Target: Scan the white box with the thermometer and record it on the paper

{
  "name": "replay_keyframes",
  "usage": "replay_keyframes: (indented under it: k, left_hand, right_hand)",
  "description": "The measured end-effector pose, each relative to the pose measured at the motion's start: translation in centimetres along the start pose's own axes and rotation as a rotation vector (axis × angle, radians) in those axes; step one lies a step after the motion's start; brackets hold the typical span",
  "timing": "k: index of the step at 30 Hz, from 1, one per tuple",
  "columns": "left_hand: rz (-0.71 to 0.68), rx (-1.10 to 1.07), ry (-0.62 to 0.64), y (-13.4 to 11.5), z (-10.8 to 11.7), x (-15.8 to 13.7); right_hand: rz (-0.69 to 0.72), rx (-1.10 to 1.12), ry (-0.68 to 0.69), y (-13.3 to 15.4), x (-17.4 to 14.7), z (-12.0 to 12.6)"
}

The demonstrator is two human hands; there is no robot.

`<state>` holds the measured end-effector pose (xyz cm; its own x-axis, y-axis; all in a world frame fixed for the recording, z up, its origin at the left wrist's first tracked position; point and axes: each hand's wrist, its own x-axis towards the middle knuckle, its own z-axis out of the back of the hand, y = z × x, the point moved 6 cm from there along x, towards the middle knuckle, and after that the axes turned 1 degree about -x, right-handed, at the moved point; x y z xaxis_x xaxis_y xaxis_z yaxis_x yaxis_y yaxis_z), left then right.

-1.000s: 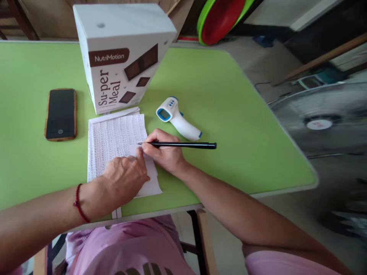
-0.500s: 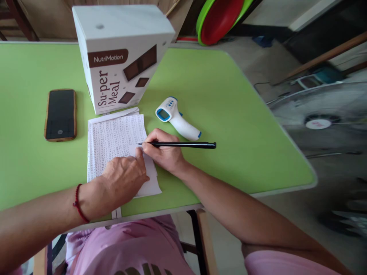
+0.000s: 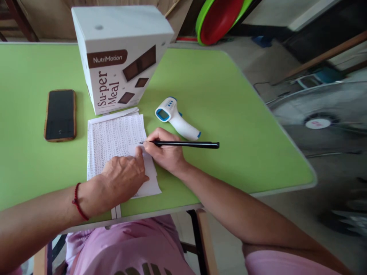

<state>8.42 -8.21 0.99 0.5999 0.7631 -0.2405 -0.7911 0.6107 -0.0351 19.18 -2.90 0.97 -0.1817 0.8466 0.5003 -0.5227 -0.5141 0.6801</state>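
A slim black pen (image 3: 187,144) is pinched in my right hand (image 3: 168,151), its tip on the notepad page and its barrel pointing right. Rows of small handwriting cover much of the white notepad (image 3: 117,131); the lower right of the page is blank where it shows. My left hand (image 3: 124,176) rests across the lower part of the pad, forefinger stretched out close to the pen tip and thumb apart. Its other fingers are partly hidden under the hand. Just beyond my right hand lies a white and blue infrared thermometer (image 3: 182,122).
A tall white NutriMotion box (image 3: 114,49) stands behind the notepad on the green table (image 3: 229,114). To the left lies a phone (image 3: 60,114) in a brown case. Off the table's right edge is a fan (image 3: 319,121); red and green basins (image 3: 219,21) lean at the back.
The pen and my right fingers have shifted very slightly to the right along the page. My left hand stays in place on the notepad.
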Motion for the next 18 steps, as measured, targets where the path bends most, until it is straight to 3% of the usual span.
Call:
replay_keyframes:
  k: [18]
  left_hand:
    - [0.002,-0.013,-0.013,-0.01,0.32,0.03]
  right_hand:
    - [-0.039,0.002,0.025,-0.21,0.02,-0.07]
